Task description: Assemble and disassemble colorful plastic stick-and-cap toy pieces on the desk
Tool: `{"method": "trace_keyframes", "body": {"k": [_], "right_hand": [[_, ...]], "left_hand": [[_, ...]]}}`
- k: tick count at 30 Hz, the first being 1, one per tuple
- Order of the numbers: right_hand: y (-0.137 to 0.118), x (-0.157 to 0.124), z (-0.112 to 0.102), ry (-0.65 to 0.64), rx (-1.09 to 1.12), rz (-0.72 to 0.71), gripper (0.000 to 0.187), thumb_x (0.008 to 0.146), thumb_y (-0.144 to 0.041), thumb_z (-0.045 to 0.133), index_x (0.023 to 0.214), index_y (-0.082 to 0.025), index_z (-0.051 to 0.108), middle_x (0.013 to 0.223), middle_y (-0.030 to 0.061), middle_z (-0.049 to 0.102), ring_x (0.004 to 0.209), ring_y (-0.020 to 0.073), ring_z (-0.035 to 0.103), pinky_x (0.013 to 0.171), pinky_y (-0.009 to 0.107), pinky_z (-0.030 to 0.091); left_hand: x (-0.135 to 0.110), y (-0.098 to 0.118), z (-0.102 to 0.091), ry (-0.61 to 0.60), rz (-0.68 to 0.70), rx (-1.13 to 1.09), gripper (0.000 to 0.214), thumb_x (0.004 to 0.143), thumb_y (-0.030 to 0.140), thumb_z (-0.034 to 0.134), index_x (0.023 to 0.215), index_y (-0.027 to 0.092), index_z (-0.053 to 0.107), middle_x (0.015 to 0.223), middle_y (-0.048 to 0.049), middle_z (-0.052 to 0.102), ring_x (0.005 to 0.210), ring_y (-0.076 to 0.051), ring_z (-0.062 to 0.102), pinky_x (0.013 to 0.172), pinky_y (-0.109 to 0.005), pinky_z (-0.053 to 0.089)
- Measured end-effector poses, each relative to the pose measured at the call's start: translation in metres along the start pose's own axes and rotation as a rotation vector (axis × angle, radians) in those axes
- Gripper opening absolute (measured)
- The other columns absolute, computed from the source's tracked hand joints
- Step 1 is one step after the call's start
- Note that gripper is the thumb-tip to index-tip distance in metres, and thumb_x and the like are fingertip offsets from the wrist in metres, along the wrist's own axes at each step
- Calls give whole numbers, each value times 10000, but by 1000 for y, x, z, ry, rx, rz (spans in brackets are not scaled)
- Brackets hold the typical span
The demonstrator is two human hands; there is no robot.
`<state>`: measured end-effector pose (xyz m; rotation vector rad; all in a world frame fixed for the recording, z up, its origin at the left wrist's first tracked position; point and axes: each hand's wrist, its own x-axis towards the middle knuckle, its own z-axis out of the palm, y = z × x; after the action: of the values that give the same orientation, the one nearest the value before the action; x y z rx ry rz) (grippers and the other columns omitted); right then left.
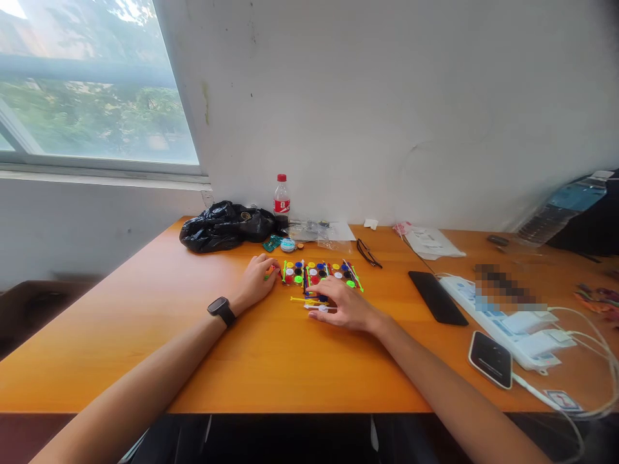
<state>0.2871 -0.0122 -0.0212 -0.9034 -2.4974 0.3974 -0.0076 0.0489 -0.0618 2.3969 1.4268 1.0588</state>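
A cluster of small coloured plastic discs and thin coloured sticks lies on the orange table. My left hand, with a black watch on its wrist, rests at the cluster's left edge, fingers curled on a small red and green piece. My right hand lies over the near right part of the cluster, fingers loosely bent; its thumb and fingertips touch a white stick beside a yellow stick.
At the back stand a black plastic bag, a red-capped bottle, clear packets and glasses. To the right lie a dark phone, a white power strip, a second phone, cables and papers.
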Motion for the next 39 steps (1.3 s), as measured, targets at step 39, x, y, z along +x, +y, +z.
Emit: {"method": "trace_keyframes", "body": {"k": [39], "right_hand": [[-5,1,-4,-7,-4,-2,386,969,-472,718,1253,-211,708,1140,114,745,1083,282,663,972,424,514]], "left_hand": [[0,-3,-16,-30,-348,142,57,915,267,553,866,245,570,811,-28,723,722,-221,642,610,-303,332]]}}
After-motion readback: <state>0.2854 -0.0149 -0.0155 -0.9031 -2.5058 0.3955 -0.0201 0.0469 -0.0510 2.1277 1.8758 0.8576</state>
